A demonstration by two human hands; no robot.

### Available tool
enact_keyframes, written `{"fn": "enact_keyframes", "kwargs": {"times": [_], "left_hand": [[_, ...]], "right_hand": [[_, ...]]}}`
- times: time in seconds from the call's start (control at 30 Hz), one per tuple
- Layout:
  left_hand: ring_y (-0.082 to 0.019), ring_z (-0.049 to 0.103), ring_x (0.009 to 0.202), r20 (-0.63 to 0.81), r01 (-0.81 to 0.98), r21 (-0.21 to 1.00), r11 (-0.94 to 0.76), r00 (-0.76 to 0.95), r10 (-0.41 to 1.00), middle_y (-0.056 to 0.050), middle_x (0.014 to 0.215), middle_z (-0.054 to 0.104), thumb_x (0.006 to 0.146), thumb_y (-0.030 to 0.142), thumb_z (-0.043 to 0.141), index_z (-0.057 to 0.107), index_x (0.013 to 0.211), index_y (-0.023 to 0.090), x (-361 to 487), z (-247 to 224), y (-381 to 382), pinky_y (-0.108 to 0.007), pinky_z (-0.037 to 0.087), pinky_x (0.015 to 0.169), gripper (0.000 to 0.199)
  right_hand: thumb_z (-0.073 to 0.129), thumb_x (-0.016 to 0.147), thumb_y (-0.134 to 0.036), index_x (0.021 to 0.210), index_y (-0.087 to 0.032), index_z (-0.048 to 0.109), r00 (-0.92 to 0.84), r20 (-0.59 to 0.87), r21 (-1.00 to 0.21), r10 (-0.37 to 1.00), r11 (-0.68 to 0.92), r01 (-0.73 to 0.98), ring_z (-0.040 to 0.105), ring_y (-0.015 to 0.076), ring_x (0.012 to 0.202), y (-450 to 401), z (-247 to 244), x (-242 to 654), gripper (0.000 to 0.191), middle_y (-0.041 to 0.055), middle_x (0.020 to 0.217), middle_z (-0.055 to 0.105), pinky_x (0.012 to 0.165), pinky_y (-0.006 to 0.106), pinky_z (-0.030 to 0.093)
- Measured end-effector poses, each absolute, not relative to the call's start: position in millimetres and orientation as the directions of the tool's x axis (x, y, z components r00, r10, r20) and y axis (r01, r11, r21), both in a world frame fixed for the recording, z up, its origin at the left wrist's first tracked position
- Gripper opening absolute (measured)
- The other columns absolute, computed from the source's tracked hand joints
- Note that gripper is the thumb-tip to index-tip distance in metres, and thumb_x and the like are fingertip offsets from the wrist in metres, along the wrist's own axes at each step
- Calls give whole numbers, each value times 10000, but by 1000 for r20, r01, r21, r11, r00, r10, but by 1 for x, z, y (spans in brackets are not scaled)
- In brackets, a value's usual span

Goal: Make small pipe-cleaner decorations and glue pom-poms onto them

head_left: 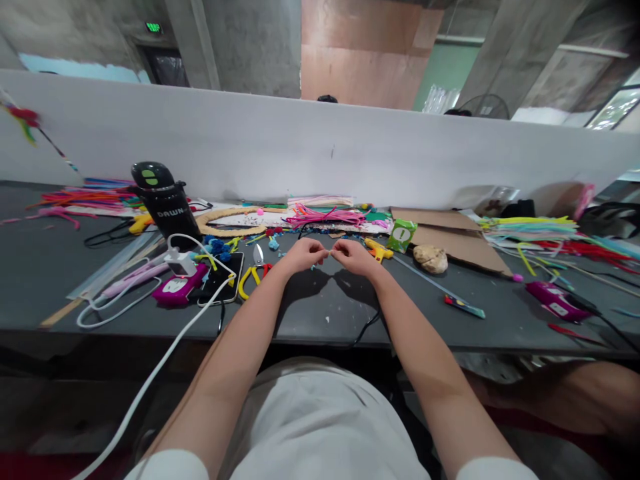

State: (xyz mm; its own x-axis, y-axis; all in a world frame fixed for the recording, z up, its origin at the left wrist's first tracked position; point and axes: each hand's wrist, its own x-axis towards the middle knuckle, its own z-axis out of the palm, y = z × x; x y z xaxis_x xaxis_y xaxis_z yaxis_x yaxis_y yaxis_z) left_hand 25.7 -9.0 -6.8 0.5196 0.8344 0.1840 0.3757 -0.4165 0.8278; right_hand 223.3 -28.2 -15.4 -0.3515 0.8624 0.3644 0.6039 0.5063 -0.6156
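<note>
My left hand (pixel 305 256) and my right hand (pixel 353 257) meet fingertip to fingertip above the middle of the dark table (pixel 320 313). Both are closed in a pinch. Whatever lies between the fingers is too small to name; a speck of blue shows just below them. Beside my right hand lies a yellow glue gun (pixel 379 250), with a green packet (pixel 402 236) just past it. Scissors with yellow and red handles (pixel 254 272) rest to the left of my left hand. Bundled pink pipe cleaners (pixel 325 215) lie behind both hands.
A black bottle (pixel 165 207) stands at left, near a white charger (pixel 181 263), a phone (pixel 231 283) and a purple power strip (pixel 180 285). At right are cardboard (pixel 450 247), a bread-like lump (pixel 431 259), a utility knife (pixel 464 307) and another purple strip (pixel 557 301). A white partition (pixel 250 147) stands behind.
</note>
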Motion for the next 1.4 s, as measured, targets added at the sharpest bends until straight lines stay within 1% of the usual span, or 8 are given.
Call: {"fn": "enact_keyframes", "kwargs": {"times": [0.1,0.27,0.53,0.83,1.03,1.2,1.3,1.4], "left_hand": [[-98,488,509,186,198,923,-330,520,834,-11,559,580,703,457,651,623,681,120,26,-3,-10,-226,366,513,340],[-81,489,507,197,-16,976,-217,491,849,-6,592,580,657,458,724,620,723,118,27,-6,-9,-220,380,521,362],[-80,472,506,209,127,943,-309,496,843,-24,601,606,701,482,682,656,741,98,25,-6,-7,-224,378,524,387],[-104,516,555,248,285,859,-426,496,832,-32,627,627,746,445,630,692,764,108,25,-7,-10,-223,376,535,342],[-84,494,516,313,-48,947,-318,367,876,-11,602,601,689,447,710,652,733,121,38,-15,-6,-224,387,530,334],[-69,495,523,260,-341,930,-139,340,904,3,591,578,628,411,776,647,730,125,50,-16,-11,-212,379,540,330],[-70,500,539,247,-360,926,-112,353,902,4,599,579,612,409,785,652,738,126,49,-14,-12,-212,383,551,337],[-77,497,542,291,-220,951,-219,386,875,-6,614,593,647,430,751,662,750,122,43,-9,-11,-219,384,550,338]], "right_hand": [[531,843,-404,794,-169,550,-371,366,-702,854,515,493,359,104,558,-29,-8,224,241,-38,614,430,531,244,281],[560,839,-452,788,-178,536,-332,400,-769,854,510,386,385,109,554,-31,0,222,280,-31,604,453,535,246,308],[540,833,-524,795,-159,576,-338,284,-830,898,406,382,383,97,493,-33,-4,229,369,-47,538,432,494,239,301],[524,841,-509,803,-134,634,-428,288,-737,856,484,472,362,100,553,-30,-11,229,393,-31,591,443,515,239,265],[538,857,-485,785,-164,600,-264,456,-758,850,526,387,362,105,566,-32,-8,220,335,-28,611,448,530,244,284],[568,839,-513,771,-180,568,-193,473,-818,860,510,265,354,101,537,-32,-6,213,340,-36,585,434,513,247,279],[579,832,-509,761,-181,558,-196,451,-850,871,486,205,352,96,512,-33,-5,214,337,-41,570,430,496,247,274],[575,834,-490,749,-177,566,-223,417,-866,881,459,196,358,95,501,-34,-4,216,325,-40,560,428,489,246,274]]}}
